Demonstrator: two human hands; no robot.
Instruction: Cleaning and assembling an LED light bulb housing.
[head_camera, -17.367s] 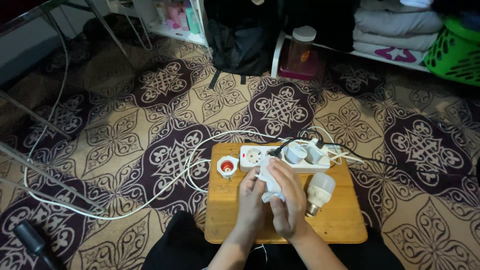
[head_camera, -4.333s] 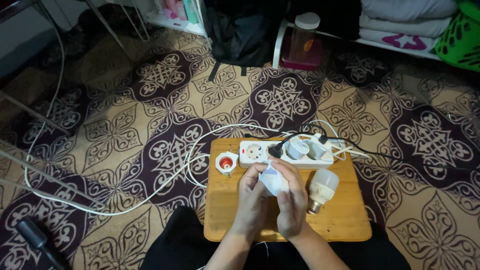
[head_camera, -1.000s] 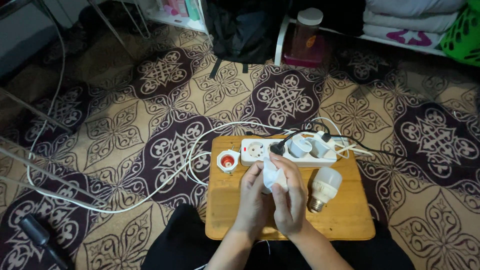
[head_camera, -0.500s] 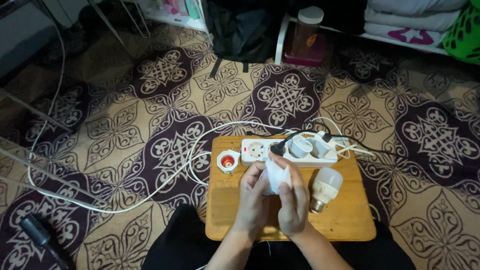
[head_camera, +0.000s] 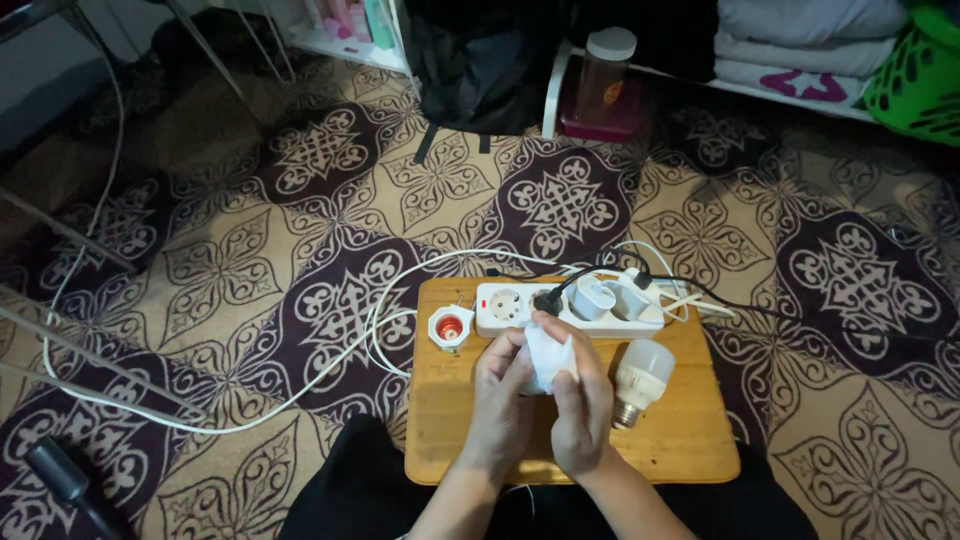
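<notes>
Centrally, both hands gripping white object, board edges near

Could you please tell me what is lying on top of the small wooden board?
On the wooden board lie a white power strip with plugs, a light bulb and a lamp socket. Both hands cover its middle.

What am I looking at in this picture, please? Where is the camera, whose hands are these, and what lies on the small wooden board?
The camera sits on a person's head and looks down, so both hands are that person's own. The left hand and right hand together hold a small white object; what it is I cannot tell. They work above a low wooden board on a patterned carpet. On the board lie a white power strip with plugs in it, a white lamp socket with a red centre, and a white light bulb on its side.
</notes>
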